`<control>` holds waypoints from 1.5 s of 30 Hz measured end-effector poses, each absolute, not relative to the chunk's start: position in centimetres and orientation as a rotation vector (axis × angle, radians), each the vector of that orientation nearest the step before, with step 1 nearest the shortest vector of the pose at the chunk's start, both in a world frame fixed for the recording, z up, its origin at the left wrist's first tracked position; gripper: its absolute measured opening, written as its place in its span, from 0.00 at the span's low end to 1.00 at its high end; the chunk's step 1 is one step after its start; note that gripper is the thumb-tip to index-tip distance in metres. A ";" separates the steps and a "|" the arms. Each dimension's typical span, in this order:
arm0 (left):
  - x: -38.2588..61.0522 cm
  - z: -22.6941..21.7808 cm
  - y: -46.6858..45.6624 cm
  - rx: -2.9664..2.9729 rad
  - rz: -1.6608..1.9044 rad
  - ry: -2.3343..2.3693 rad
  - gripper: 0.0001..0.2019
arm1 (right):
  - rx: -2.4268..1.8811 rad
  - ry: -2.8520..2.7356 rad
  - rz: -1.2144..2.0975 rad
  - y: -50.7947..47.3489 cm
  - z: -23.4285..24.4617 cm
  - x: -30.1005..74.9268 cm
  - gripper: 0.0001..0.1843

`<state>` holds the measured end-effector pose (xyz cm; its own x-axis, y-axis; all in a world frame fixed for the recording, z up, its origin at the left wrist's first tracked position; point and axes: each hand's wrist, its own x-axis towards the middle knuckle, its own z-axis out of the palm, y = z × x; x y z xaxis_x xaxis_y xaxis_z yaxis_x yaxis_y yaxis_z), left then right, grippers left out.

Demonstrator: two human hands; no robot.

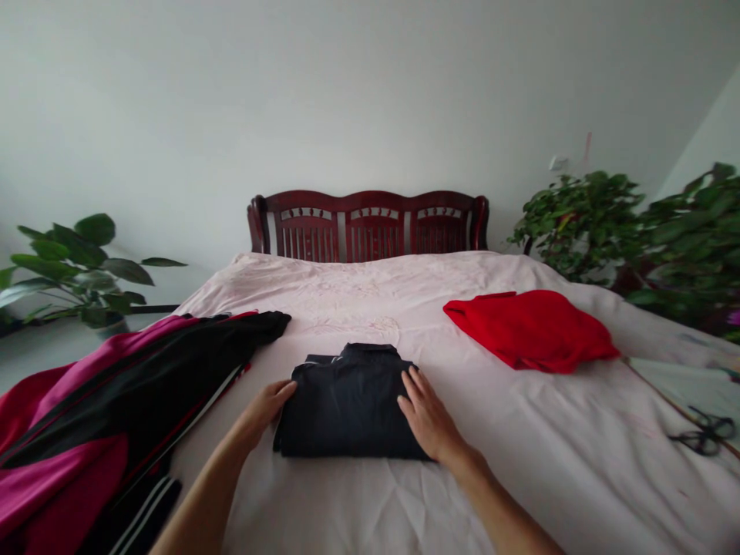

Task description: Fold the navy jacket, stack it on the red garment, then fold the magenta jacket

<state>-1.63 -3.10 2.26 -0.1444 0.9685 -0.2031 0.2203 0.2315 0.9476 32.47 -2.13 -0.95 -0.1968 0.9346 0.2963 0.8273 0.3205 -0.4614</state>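
Folded dark garment [352,412] on the bed [520,455]

It lies in the near middle of the scene. The left hand [267,407] touches its left edge; whether that grip is clamped, I cannot tell. The right hand [426,412] lies over its right side, grip apart. Clothes [127,385] lie left, a red cloth [526,331] farther right.
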 end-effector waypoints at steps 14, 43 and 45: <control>-0.2 3.3 -2.4 0.678 0.909 1.155 0.22 | -1.467 -1.415 1.332 4.0 0.9 36.0 0.24; 2.6 3.9 -7.1 2.472 0.723 1.720 0.22 | -1.357 -1.531 0.438 -0.2 0.9 38.8 0.18; 4.3 4.4 -7.3 2.537 0.712 1.650 0.19 | -1.249 -1.712 0.154 -1.5 1.9 37.1 0.21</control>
<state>4.30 -7.34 4.41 0.3320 0.8734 0.3564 0.8584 -0.4364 0.2698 37.07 -1.54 1.85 0.0014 0.7843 0.6204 0.6610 0.4648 -0.5891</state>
